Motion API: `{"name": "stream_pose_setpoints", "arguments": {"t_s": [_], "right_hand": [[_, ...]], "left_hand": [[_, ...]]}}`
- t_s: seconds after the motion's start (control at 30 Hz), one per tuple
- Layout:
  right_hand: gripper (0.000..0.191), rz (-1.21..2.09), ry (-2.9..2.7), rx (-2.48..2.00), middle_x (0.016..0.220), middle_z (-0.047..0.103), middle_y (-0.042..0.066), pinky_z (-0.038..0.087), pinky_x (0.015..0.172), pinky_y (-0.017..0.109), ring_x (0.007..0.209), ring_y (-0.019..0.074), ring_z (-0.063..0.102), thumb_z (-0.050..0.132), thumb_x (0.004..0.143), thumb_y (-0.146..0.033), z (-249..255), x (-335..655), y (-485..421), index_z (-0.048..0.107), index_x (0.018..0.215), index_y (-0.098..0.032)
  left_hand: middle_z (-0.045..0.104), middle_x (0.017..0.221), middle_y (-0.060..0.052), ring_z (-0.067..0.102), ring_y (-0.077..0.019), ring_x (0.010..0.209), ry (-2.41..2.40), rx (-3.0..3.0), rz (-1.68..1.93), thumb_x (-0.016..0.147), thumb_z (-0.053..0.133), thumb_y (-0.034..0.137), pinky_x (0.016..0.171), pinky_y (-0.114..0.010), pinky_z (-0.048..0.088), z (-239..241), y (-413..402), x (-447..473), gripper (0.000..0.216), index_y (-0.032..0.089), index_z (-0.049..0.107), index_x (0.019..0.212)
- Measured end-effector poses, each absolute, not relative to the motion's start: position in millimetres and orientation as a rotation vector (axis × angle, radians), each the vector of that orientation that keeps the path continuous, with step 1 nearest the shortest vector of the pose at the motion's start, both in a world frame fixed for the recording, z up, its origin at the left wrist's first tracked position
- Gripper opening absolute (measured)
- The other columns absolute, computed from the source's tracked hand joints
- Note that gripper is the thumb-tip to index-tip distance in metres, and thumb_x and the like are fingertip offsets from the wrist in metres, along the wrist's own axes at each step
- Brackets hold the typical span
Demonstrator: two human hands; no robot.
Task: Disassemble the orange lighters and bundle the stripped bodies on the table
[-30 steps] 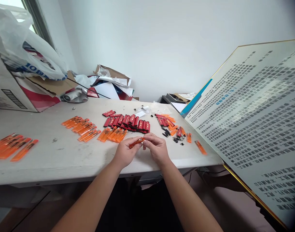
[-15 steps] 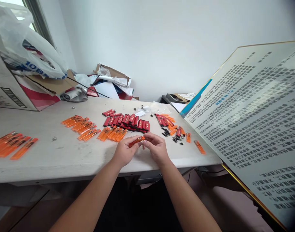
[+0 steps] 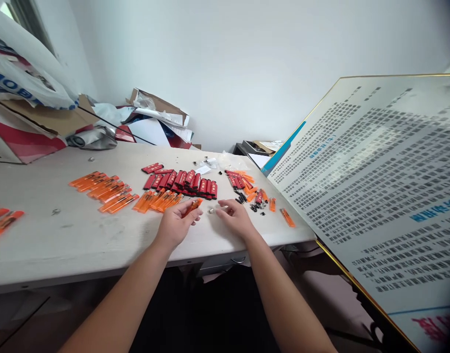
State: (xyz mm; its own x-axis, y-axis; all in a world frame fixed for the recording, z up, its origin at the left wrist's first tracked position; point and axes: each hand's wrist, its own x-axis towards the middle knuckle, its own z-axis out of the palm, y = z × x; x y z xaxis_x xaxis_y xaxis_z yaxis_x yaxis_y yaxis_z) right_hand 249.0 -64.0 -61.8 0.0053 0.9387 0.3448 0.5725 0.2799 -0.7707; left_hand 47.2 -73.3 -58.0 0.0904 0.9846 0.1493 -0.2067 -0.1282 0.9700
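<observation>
My left hand [image 3: 176, 223] is closed around an orange lighter [image 3: 194, 206], its top end pointing up and to the right. My right hand [image 3: 233, 215] is apart from it, thumb and fingers parted and partly curled, with nothing visible between them. Just left of the right fingertips is a small silvery metal piece [image 3: 210, 211]; whether it rests on the table or is falling I cannot tell. Beyond the hands lies a pile of red lighters [image 3: 190, 182] with black ends. Orange lighters [image 3: 158, 200] lie in a row left of that pile.
More orange lighters [image 3: 103, 189] lie farther left on the white table [image 3: 99, 245]. To the right are small black and metal parts [image 3: 259, 206] and loose orange lighters [image 3: 287, 218]. A large printed board [image 3: 375, 186] leans along the right side. Boxes and papers [image 3: 162, 122] stand behind.
My hands have moved apart; the right no longer touches the orange lighter. A small metal piece now shows between the hands. The view has turned slightly right.
</observation>
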Motion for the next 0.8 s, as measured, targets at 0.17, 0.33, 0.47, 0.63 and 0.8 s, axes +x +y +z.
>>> {"name": "stream_pose_setpoints", "arguments": {"t_s": [0.17, 0.33, 0.47, 0.63, 0.8], "right_hand": [[0.031, 0.352, -1.962, -1.625, 0.11, 0.063, 0.006, 0.044, 0.078, 0.029, 0.086, 0.0146, 0.059, 0.069, 0.077, -0.04, -58.8, 229.6, -58.9, 0.071, 0.104, -0.024], [0.02, 0.328, -2.02, -1.661, 0.106, 0.062, 0.003, 0.041, 0.078, 0.027, 0.09, 0.014, 0.059, 0.063, 0.083, -0.038, -57.3, 225.3, -60.0, 0.072, 0.095, -0.025], [0.021, 0.307, -2.031, -1.63, 0.105, 0.06, 0.003, 0.04, 0.078, 0.026, 0.089, 0.0131, 0.058, 0.063, 0.084, -0.038, -60.5, 228.8, -61.1, 0.071, 0.099, -0.025], [0.018, 0.321, -1.998, -1.611, 0.103, 0.061, 0.003, 0.041, 0.078, 0.026, 0.087, 0.0125, 0.058, 0.06, 0.086, -0.034, -64.0, 228.3, -59.4, 0.073, 0.095, -0.025], [0.018, 0.359, -1.881, -1.5, 0.095, 0.066, 0.005, 0.044, 0.076, 0.027, 0.079, 0.013, 0.057, 0.06, 0.085, -0.029, -65.6, 230.6, -59.5, 0.073, 0.093, -0.021]], "left_hand": [[0.072, 0.08, -0.008, 0.061, -0.0129, 0.062, 0.936, 1.162, 1.336, 0.063, 0.081, 0.042, 0.056, -0.024, 0.049, -60.4, -73.6, 46.4, 0.053, 0.012, 0.071, 0.106], [0.072, 0.08, -0.008, 0.062, -0.0135, 0.063, 0.981, 1.166, 1.334, 0.061, 0.082, 0.041, 0.057, -0.025, 0.051, -58.6, -75.6, 45.5, 0.05, 0.013, 0.072, 0.102], [0.072, 0.079, -0.007, 0.061, -0.0129, 0.061, 1.002, 1.173, 1.319, 0.059, 0.083, 0.042, 0.056, -0.024, 0.05, -55.2, -77.6, 45.7, 0.05, 0.013, 0.073, 0.099], [0.072, 0.08, -0.008, 0.061, -0.0132, 0.062, 0.995, 1.202, 1.3, 0.061, 0.081, 0.041, 0.057, -0.025, 0.05, -56.8, -77.0, 45.2, 0.049, 0.014, 0.072, 0.101], [0.073, 0.088, -0.01, 0.063, -0.0157, 0.071, 0.961, 1.294, 1.235, 0.067, 0.077, 0.042, 0.06, -0.025, 0.05, -59.2, -76.5, 45.0, 0.043, 0.015, 0.072, 0.101]]}}
